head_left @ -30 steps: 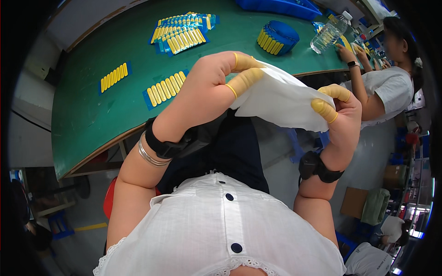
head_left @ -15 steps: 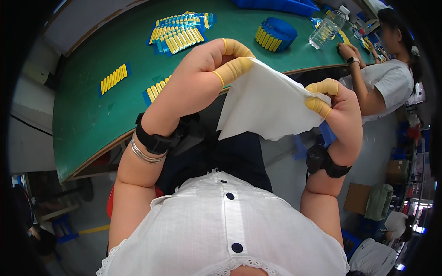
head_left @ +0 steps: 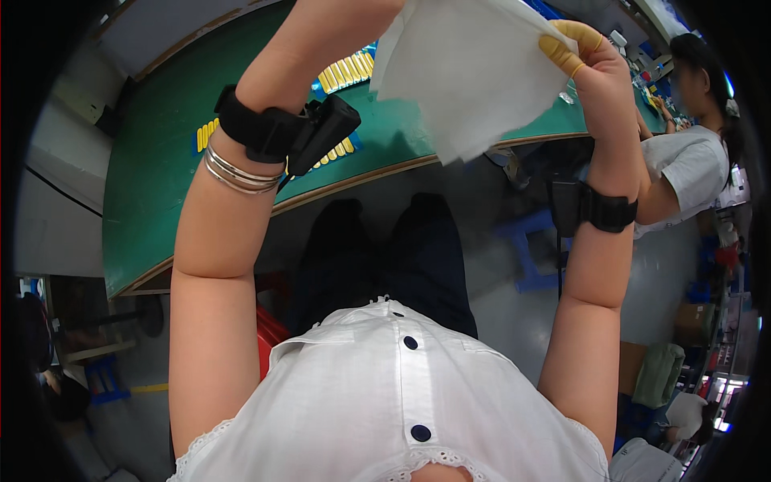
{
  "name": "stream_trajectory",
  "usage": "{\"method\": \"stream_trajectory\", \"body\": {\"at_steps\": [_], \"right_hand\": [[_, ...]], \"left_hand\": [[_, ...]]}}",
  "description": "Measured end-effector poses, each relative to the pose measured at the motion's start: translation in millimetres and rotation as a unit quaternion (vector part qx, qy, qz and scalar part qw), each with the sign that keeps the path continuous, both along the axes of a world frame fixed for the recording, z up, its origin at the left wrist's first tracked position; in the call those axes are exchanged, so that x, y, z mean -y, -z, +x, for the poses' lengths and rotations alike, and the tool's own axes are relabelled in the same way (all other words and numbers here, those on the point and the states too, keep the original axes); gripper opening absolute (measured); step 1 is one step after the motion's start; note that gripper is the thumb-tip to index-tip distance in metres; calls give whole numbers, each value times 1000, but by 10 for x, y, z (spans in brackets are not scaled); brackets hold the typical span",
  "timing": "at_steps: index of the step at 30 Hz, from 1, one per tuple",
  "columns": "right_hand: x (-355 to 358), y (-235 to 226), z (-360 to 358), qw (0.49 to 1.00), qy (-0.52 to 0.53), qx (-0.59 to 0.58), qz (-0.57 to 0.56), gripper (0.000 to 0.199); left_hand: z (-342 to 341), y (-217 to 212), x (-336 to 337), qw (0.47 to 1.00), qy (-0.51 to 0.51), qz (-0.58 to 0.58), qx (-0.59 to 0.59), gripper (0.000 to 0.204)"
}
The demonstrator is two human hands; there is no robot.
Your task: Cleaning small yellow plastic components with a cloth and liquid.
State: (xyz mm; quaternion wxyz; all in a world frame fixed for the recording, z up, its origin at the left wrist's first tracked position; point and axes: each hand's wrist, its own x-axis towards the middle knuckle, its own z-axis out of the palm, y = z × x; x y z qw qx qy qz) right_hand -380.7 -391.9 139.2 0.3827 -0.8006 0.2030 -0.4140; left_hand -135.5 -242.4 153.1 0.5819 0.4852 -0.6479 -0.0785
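A thin, soft white cloth (head_left: 474,80) hangs raised between my two hands over the table's front edge, its lower corner dangling. My right hand (head_left: 590,56) pinches the cloth's right upper edge between thumb and forefinger, both in yellow finger cots. My left hand (head_left: 365,14) is at the top edge of the picture beside the cloth's left upper end; its fingertips are out of frame, but the cloth stays held up on that side. Each wrist wears a black strap with a device, and silver bangles circle my left forearm.
Yellow strips on blue backing (head_left: 347,72) lie on the green table (head_left: 152,193), partly behind my left arm. A person in a grey shirt (head_left: 691,161) works at the right. Below the table stands a blue stool (head_left: 534,249); a red seat (head_left: 275,337) shows beside me.
Both hands have risen and moved forward with the cloth, the left one partly out of the picture. The cloth now hangs higher, over the table's edge.
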Motion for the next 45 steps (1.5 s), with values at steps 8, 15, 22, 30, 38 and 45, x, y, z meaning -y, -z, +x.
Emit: {"method": "stream_trajectory", "body": {"at_steps": [8, 15, 22, 30, 38, 45], "right_hand": [[-547, 663, -75, 988, -4, -38, -147, 23], [-668, 1127, -91, 980, -3, -152, -127, 25], [-186, 893, 473, 967, 76, -240, -39, 31], [-459, 992, 81, 941, -5, -293, -168, 35], [-186, 1267, -15, 960, -13, -239, -142, 24], [42, 843, 333, 984, -11, -179, 15, 21]], "left_hand": [[33, 582, -597, 939, -52, 100, 325, 15], [-69, 932, -621, 890, -20, 284, 355, 17], [129, 845, 85, 853, -135, 387, 324, 35], [-99, 854, -198, 871, -58, 295, 389, 39], [-256, 1044, -176, 813, -101, 341, 462, 68], [-276, 990, 74, 819, -147, 372, 411, 33]]}}
